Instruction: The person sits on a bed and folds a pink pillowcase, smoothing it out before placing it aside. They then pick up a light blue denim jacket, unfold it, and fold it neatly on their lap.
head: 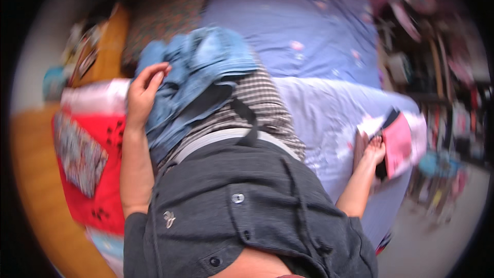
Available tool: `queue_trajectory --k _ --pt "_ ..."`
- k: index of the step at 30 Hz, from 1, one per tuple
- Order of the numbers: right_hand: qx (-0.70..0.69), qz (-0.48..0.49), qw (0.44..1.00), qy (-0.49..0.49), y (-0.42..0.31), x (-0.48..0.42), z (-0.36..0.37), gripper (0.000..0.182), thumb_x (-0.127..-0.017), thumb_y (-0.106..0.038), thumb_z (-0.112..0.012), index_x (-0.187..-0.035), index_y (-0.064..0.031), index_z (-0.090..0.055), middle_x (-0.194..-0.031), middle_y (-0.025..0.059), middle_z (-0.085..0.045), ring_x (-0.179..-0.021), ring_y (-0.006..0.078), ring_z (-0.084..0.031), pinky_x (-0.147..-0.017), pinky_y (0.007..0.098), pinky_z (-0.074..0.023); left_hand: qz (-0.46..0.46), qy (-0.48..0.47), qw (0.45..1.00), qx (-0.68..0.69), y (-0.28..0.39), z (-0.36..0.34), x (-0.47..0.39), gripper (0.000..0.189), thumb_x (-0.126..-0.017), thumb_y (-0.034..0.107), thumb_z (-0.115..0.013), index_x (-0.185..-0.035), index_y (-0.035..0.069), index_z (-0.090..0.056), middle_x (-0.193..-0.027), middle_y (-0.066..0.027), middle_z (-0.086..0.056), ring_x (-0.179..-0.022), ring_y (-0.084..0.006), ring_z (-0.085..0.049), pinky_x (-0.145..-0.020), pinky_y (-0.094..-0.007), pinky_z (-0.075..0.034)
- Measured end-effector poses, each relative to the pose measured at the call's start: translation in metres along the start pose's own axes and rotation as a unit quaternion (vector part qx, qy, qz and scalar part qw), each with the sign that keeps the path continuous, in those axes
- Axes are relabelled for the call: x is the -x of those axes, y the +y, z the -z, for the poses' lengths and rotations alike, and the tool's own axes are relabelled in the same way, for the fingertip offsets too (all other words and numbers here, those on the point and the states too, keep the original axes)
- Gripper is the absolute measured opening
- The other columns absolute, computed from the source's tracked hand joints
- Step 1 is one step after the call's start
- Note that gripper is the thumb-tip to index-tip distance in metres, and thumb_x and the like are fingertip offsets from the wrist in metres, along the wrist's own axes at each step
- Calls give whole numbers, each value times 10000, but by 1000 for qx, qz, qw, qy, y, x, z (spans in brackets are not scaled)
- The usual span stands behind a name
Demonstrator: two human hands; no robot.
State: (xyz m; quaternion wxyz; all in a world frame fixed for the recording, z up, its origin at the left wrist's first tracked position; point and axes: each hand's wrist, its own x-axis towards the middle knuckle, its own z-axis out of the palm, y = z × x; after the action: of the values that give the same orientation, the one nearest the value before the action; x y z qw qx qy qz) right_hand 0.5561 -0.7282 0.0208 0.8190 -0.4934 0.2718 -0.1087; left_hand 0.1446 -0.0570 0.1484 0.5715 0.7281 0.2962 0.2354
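Observation:
A blue denim garment (208, 54) lies bunched across the lap, over black-and-white checked cloth (262, 100). My left hand (144, 88) is raised at its left side, fingers bent, thumb apart from them, with nothing visible between them. Far to the right, my right hand (374, 150) is palm up against the left edge of a folded pink cloth item (397, 144). Dark cloth shows beside and below that item. Blur hides whether the fingers grip it. A black strap (245, 117) hangs over the checked cloth near the waist.
Blue-violet floral bedding (316, 38) spreads ahead and to the right. At left, a patterned folded cloth (81, 154) rests on red fabric (112, 208) with dark prints. A wooden bed frame or furniture edge (112, 46) stands behind it. Crowded shelves (444, 116) line the right side.

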Motion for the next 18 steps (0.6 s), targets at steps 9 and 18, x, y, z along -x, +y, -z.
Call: queue_trajectory --k 9,18 --pt "358 145 608 -693 167 335 -302 441 -890 -200 -713 -1288 -63 -582 -1234 107 -644 -1103 235 -626 -913 358 -496 33 130 965 -227 -40 52 77 582 -830 266 -760 -1337 80 -545 -1341 -176 -520 -1267 -307 -486 -1072 -384 -371" --pt "532 269 338 -728 258 383 -407 360 -763 -229 -721 -1099 -120 -657 -847 83 -672 -801 267 -653 -700 373 -497 26 199 978 49 -34 61 83 199 -849 -4 -696 -1032 18 -620 -1017 16 -583 -976 -76 -525 -858 -221 -411"
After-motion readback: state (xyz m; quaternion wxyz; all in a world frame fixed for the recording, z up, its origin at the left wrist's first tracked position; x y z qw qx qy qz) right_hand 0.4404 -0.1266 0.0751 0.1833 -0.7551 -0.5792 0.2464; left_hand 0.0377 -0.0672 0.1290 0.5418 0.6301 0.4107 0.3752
